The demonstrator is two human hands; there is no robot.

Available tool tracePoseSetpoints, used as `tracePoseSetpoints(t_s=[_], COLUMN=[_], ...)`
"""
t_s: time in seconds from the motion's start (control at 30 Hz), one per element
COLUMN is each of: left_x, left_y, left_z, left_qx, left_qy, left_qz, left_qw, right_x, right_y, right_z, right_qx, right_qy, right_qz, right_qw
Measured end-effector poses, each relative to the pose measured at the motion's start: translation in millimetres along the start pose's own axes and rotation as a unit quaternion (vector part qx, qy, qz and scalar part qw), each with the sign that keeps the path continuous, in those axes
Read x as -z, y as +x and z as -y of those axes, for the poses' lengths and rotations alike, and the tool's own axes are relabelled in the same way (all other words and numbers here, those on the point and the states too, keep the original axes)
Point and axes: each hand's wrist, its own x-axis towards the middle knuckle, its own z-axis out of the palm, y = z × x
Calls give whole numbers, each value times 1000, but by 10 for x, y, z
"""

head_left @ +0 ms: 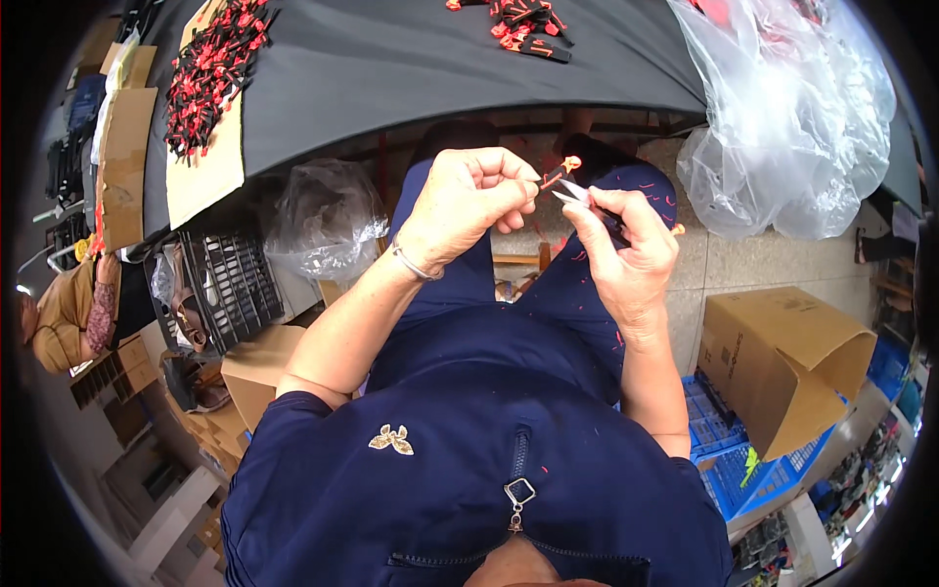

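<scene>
My left hand (481, 196) pinches a small black strip with an orange-red end (559, 174) between thumb and fingertips. Close beside the strip are the pointed metal blades of a pair of small scissors (574, 195), held in my right hand (631, 245). The blades look slightly apart. Something dark runs under my right fingers, and a bit of orange shows past them; I cannot tell whether it belongs to the scissors. Bits of red thread are scattered over my dark blue trousers (577, 284).
On the black-covered table (391, 59) lie a big heap of black and red pieces (215, 78) on cardboard and a smaller pile (528, 24). Clear plastic bags (792, 127) hang at the right. A carton (782, 362) rests on a blue crate (734, 470). Another person (73, 313) is at far left.
</scene>
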Motion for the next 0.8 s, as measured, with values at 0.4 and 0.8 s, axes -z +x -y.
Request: tracePoseSetpoints(t_s=[0.4,0.8], left_x=[120,160], left_y=[90,201], left_z=[-60,-79], left_qx=[24,52], left_qy=[67,63], left_qz=[77,131], left_qw=[995,988], right_x=[2,19], right_y=[53,35], right_z=[-64,-111], right_qx=[146,-207], right_qy=[-159,235], right_qz=[-3,50], right_qw=[976,948])
